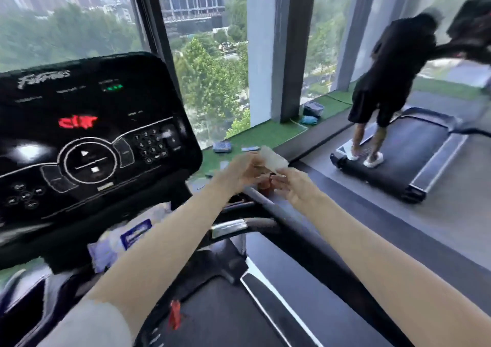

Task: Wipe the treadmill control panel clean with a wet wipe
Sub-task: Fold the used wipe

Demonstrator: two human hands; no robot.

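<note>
**Blur at the fingertips, panel cut at the edge**

Both hands hold the wet wipe (274, 158), but the fingertips of left hand (240, 172) and right hand (295, 187) are smeared, so can't tell which fingers pinch. Small red thing (265, 184) btwn the hands, just below the wipe: too blurred to ID. Left of the left hand, control panel (87, 139) runs off the frame's left edge; button labels too small to read, red readout fuzzy. Under the left forearm, wipe pack (125, 240) half hidden, print unreadable. Beyond the hands, blue packets (222, 146): no detail. Far right of the right hand, person (393, 62): upper body all motion blur, reach cut by the right edge.
</note>
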